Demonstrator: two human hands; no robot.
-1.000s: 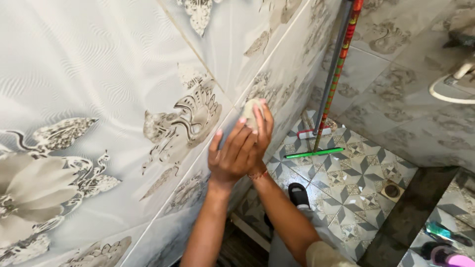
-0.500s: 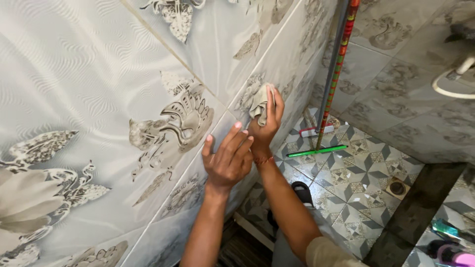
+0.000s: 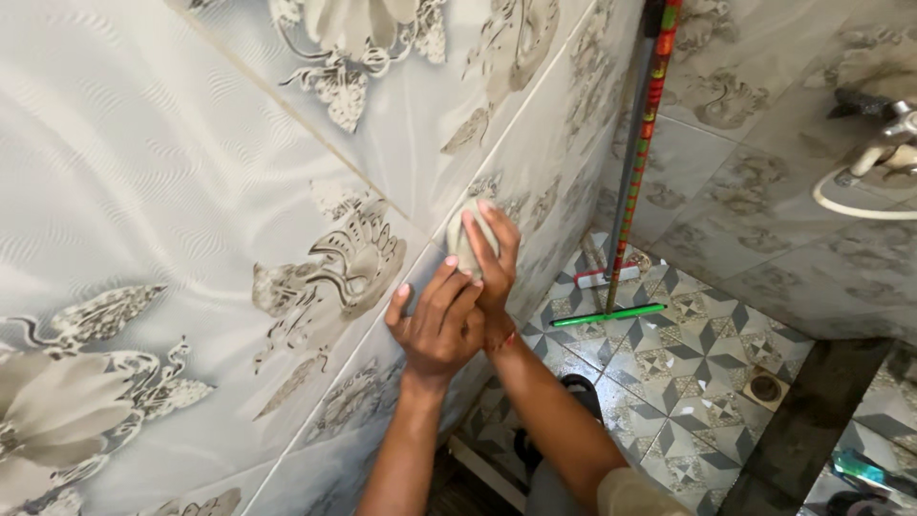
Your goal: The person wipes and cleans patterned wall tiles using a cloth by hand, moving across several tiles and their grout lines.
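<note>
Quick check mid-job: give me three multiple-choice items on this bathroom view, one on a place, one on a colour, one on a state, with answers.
1. Where does the long-handled squeegee stand?
A. in the far corner
B. across the drain
C. in the left hand

2. What colour is its blade?
A. blue
B. green
C. black

3. What is the right hand doing?
A. hanging free
B. gripping the tap
C. pressing a pale cloth to the wall tile

Answers: 1 A, its handle leans where the walls meet. 2 B, the strip on the floor is green. 3 C, its fingers wrap the wad flat against the wall, with the left hand just below.
</note>
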